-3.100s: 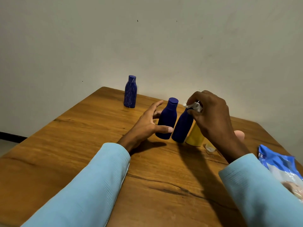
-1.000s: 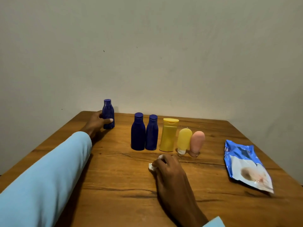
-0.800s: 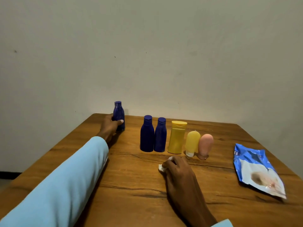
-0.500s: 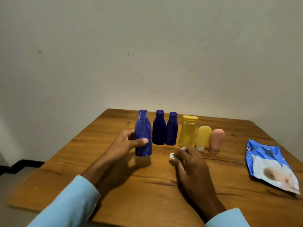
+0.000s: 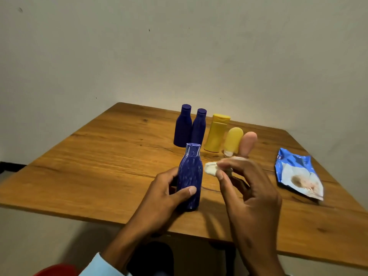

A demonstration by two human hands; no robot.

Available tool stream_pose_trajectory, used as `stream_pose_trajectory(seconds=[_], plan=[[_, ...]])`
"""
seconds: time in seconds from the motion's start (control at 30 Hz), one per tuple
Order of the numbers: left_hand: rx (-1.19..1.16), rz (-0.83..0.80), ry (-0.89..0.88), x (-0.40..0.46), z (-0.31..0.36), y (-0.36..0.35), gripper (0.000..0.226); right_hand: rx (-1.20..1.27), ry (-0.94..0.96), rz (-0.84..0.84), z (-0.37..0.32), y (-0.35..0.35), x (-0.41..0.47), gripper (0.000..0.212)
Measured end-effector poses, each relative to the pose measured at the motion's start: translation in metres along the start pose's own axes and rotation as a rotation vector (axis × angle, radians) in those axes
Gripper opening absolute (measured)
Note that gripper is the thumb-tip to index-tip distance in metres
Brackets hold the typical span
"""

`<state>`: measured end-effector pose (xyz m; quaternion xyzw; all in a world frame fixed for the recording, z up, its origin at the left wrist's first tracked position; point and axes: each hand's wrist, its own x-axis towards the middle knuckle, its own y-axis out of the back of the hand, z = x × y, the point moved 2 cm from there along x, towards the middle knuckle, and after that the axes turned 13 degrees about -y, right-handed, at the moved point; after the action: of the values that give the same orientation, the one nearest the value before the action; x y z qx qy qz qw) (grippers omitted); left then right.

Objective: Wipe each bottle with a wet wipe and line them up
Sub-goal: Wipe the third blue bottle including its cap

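- My left hand [image 5: 165,198] grips the streaked blue bottle [image 5: 190,176] upright, near the table's [image 5: 99,166] front edge.
- My right hand [image 5: 245,188] pinches the balled wipe [image 5: 211,168] just beside the bottle's shoulder.
- Five bottles [image 5: 214,132] stand lined up behind, wipe packet [image 5: 298,174] to the right.
- Risk as I see it: hard wiping could twist the bottle loose; setting it down carelessly could topple the row.

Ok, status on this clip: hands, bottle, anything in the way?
Left hand grips speckled blue bottle, upright. Right hand pinches wet wipe beside it. Five bottles lined up behind. Nothing in the way.
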<state>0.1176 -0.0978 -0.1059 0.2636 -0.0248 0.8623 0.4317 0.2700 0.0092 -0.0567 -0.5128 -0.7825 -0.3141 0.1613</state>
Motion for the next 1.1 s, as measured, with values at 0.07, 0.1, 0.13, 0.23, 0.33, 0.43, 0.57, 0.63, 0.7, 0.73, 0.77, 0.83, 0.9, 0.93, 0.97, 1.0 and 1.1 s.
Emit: stream_pose_trajectory(seconds=[0.07,0.1,0.13,0.23,0.33,0.43,0.57,0.63,0.7,0.73,0.77,0.83,0.9,0.93,0.97,1.0,1.1], plan=[[-0.054,0.010,-0.013,-0.002,-0.004,0.000,0.026,0.000,0.044,0.002,-0.005,-0.008,0.010,0.024],[-0.078,0.011,-0.015,-0.002,-0.005,0.000,0.025,0.003,0.066,0.003,-0.008,-0.013,0.015,0.024],[-0.104,0.011,-0.016,-0.003,-0.006,0.000,0.024,0.000,0.089,0.004,-0.010,-0.018,0.020,0.023],[-0.159,-0.003,-0.013,-0.003,-0.009,0.001,0.022,-0.032,0.154,0.007,-0.015,-0.033,0.028,0.019],[-0.205,-0.021,-0.002,-0.005,-0.011,0.001,0.019,-0.060,0.159,0.016,-0.011,-0.037,0.019,0.027],[-0.244,-0.041,0.020,-0.006,-0.012,0.001,0.017,-0.098,0.178,0.055,-0.003,-0.034,0.009,0.036],[-0.232,-0.018,0.010,-0.004,-0.013,0.001,0.026,-0.171,0.244,0.029,0.013,-0.035,-0.005,0.032],[-0.232,0.002,0.009,-0.003,-0.015,0.003,0.024,-0.234,0.255,-0.048,0.025,-0.035,-0.014,0.033],[-0.216,0.000,0.026,-0.004,-0.017,0.003,0.019,-0.277,0.259,-0.119,0.034,-0.030,-0.022,0.033],[-0.209,-0.006,0.034,-0.004,-0.017,0.002,0.018,-0.280,0.252,-0.128,0.035,-0.026,-0.023,0.030],[-0.205,-0.015,0.037,-0.005,-0.017,0.002,0.019,-0.280,0.240,-0.120,0.032,-0.023,-0.021,0.028],[-0.175,-0.032,0.019,-0.004,-0.017,0.001,0.019,-0.291,0.214,-0.060,0.021,-0.017,-0.009,0.029],[-0.144,-0.044,-0.002,-0.004,-0.019,0.001,0.018,-0.292,0.222,0.014,0.006,-0.015,0.009,0.027],[-0.144,-0.041,-0.006,-0.004,-0.020,0.001,0.018,-0.285,0.234,0.038,0.000,-0.017,0.017,0.025],[-0.149,-0.039,-0.007,-0.004,-0.020,0.001,0.019,-0.279,0.247,0.050,-0.005,-0.019,0.023,0.023],[-0.154,-0.037,-0.006,-0.003,-0.020,0.001,0.021,-0.275,0.260,0.051,-0.008,-0.023,0.027,0.021],[-0.164,-0.036,-0.021,-0.002,-0.019,0.001,0.025,-0.276,0.294,-0.010,-0.002,-0.033,0.021,0.022]])
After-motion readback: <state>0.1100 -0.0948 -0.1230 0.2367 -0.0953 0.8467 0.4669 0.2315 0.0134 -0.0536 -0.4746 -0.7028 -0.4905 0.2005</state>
